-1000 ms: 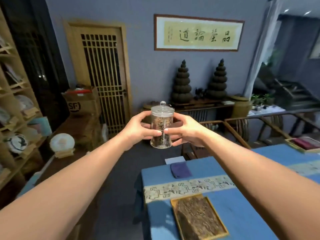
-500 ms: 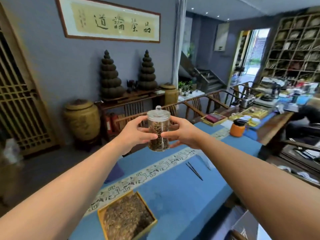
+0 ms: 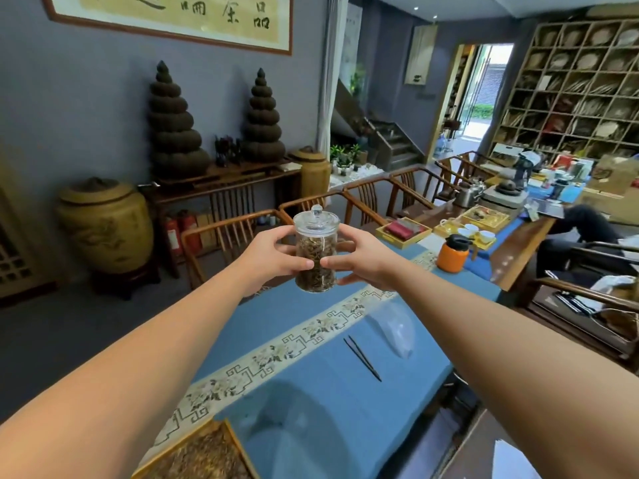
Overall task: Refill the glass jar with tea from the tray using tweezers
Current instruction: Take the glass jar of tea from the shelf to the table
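Head view: the left hand (image 3: 273, 257) and right hand (image 3: 356, 259) grip the lidded glass jar (image 3: 315, 252) of tea from both sides, above the blue table (image 3: 311, 392). Tweezers (image 3: 362, 358) lie on the cloth; the tea tray (image 3: 207, 454) sits at the near corner.

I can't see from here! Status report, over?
Left hand and right hand grip glass jar, lid on, in the air. Tweezers lie untouched on tablecloth. Nothing blocking.

I am reading only the framed calligraphy scroll (image 3: 166, 19) hanging at the wall's top edge: its brushed characters are showing 品 at the right and 茶 beside it; the rest are running off, cropped.
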